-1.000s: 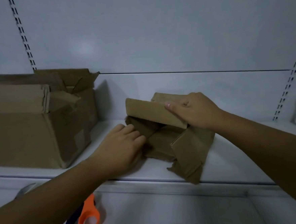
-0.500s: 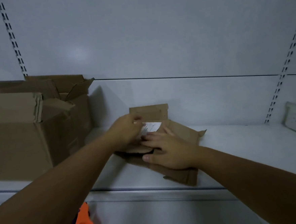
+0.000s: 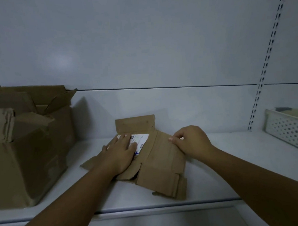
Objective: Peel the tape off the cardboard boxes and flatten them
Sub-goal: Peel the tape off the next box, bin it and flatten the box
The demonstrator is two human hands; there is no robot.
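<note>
The small cardboard box [image 3: 159,160] lies pressed nearly flat in the middle of the white shelf [image 3: 233,170], with its near corner close to the front edge of the shelf. Its panels are folded one over another, and the edges at the front are torn and uneven. One flap [image 3: 135,124] at the back stands upright, just in front of the back wall. A white label [image 3: 141,139] with small print is stuck on the top face, just below this flap.

The left hand [image 3: 120,152] lies flat on the left part of the box, palm down and fingers straight and a little spread. The fingertips reach onto the label and cover its left side. The right hand [image 3: 190,141] is at the upper right edge of the box. Its fingers are curled over that edge and the thumb tip presses on the top face, so it pinches the cardboard there. Both forearms come in from the bottom corners of the view.

To the left, well apart from the small box, stands a large cardboard box [image 3: 31,149]. Its top flaps are open and bent, and its near corner is crushed. At the far right of the shelf stands a white perforated basket [image 3: 290,133], partly cut by the edge of the view; what is inside it I cannot make out. Behind everything is a plain grey back wall [image 3: 149,47] with slotted metal rails [image 3: 271,51] running upward on the right and on the left.
</note>
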